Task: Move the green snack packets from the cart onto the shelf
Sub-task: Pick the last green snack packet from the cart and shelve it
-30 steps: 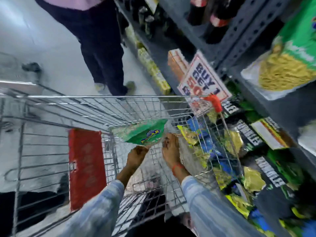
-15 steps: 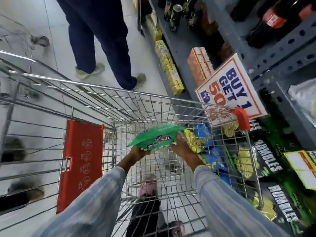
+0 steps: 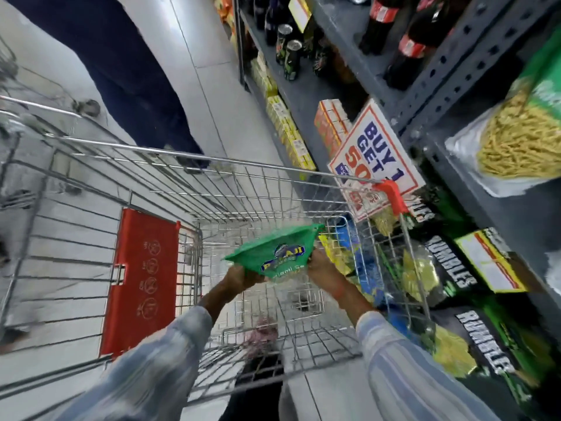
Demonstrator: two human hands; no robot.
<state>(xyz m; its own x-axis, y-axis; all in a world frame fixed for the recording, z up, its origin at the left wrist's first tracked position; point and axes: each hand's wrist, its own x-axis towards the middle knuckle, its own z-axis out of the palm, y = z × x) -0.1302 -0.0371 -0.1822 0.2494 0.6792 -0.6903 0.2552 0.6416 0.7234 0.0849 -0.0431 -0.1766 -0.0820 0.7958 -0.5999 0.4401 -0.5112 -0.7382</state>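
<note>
Both grips were closed on one green snack packet [image 3: 274, 252], left hand [image 3: 243, 276] and right hand [image 3: 321, 265], above the cart [image 3: 212, 189] near its right edge.

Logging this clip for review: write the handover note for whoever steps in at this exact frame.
Left hand: grips the green packet at its left end.
Right hand: grips its right end.
The packet is held inside the cart, above its wire floor.
Done: packet picked up.
Left: lift it out, over the right rim, onto the shelf. No other green packets show in the cart.
</note>
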